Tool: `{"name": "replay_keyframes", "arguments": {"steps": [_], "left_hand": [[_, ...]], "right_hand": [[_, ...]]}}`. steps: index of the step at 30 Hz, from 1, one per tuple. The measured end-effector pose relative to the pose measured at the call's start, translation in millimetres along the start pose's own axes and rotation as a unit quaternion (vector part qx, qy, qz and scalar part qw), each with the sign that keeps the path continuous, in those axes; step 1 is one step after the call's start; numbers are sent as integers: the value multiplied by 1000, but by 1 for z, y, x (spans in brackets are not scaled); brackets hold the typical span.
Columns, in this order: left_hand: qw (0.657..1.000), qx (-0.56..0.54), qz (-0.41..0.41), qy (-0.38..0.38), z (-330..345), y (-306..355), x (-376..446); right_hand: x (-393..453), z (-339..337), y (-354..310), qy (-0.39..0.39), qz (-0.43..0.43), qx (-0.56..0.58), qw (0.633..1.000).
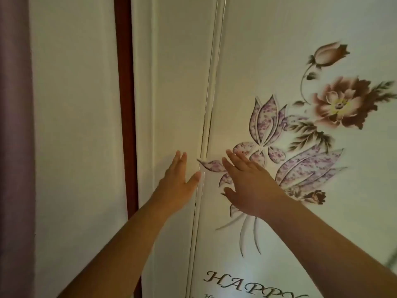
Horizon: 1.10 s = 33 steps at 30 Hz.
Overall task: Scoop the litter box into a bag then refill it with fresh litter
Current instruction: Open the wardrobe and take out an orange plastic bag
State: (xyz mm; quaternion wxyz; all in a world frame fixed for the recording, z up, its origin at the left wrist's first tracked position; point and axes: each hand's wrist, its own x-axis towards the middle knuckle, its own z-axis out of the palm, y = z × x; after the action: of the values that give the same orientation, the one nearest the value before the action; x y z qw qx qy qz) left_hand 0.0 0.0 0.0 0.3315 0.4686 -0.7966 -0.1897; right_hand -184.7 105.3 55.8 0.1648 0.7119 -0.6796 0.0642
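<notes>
Two bare forearms reach up from the bottom edge toward a pale, glossy door. The left hand lies on the plain panel left of a thin vertical seam, fingers straight and close together, thumb spread toward the seam. The right hand is just right of the seam, fingers straight and relaxed, grasping nothing. It lies over a printed flower design: purple-speckled petals, brown blooms, dark leaves and a bud higher on the right. Below the hands, the word "HAPPY" is printed in dark slanted letters. Left of the plain panel runs a dark red-brown strip, then a pale wall, and a mauve curtain at the far left edge. No litter box, bag or scoop is in view.
</notes>
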Motion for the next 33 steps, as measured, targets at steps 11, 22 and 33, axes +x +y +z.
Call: {"name": "replay_keyframes", "arguments": {"steps": [11, 22, 33], "left_hand": [[979, 190, -8, 71, 52, -16, 24], [978, 192, 12, 83, 67, -16, 23], [983, 166, 64, 42, 36, -29, 19]], "right_hand": [[26, 42, 1, -3, 40, -40, 998], [23, 48, 9, 6, 63, -44, 997], [30, 28, -42, 62, 152, -16, 986]]}}
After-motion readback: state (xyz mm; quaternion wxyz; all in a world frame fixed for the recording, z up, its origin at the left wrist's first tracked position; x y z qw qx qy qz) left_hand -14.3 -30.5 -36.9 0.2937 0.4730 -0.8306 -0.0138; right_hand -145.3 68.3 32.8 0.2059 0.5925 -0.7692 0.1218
